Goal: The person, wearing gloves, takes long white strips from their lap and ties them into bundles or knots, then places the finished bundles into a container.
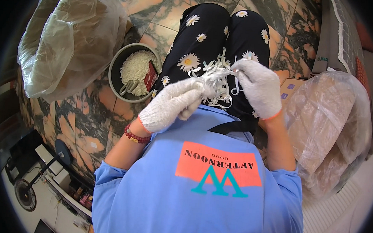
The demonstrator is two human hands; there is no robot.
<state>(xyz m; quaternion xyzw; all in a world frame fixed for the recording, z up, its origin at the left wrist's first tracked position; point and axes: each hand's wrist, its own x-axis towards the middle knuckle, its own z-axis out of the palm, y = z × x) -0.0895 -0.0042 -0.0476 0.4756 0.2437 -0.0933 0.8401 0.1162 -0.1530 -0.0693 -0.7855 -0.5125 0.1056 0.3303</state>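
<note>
Gloved left hand (174, 103) and right hand (257, 86) both pinch a tangle of white strips (215, 82) stretched left-to-right between them over the lap.

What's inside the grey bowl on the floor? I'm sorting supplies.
The bowl holds a heap of small white pieces, a red packet and pale loops. Its bottom is covered.
</note>
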